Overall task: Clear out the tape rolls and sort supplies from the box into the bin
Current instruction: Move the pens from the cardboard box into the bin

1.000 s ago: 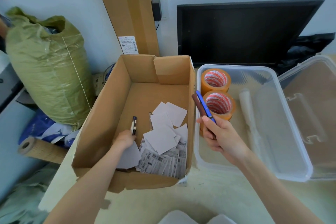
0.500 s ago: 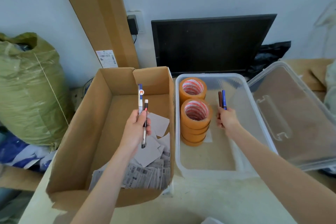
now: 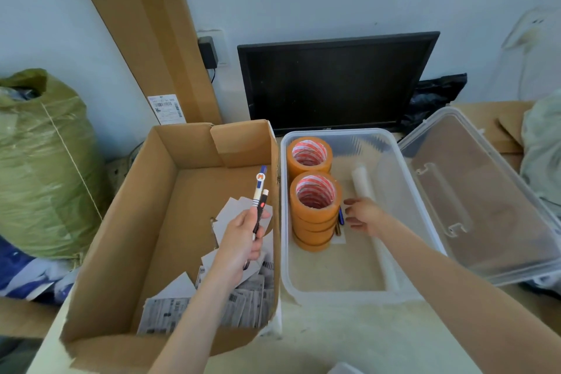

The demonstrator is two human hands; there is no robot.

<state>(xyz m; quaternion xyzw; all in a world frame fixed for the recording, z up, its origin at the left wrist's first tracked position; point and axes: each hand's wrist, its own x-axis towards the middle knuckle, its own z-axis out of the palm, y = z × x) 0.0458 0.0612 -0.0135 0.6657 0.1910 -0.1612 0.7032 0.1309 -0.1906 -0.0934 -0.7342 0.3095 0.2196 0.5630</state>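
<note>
A cardboard box stands at the left with paper slips and printed labels on its floor. Over it my left hand grips two pens, tips pointing up. Right of the box is a clear plastic bin. It holds two stacks of orange tape rolls, a white paper roll, and a blue and a brown pen lying beside the front stack. My right hand hovers inside the bin just right of those pens, fingers spread and holding nothing.
The bin's clear lid leans open at the right. A black monitor and a tall flat carton lean on the back wall. A full green sack stands left of the box.
My right hand let go of the blue and brown pens, which now lie in the bin by the tape stack. My left hand, with its two pens, moved slightly toward the bin.
</note>
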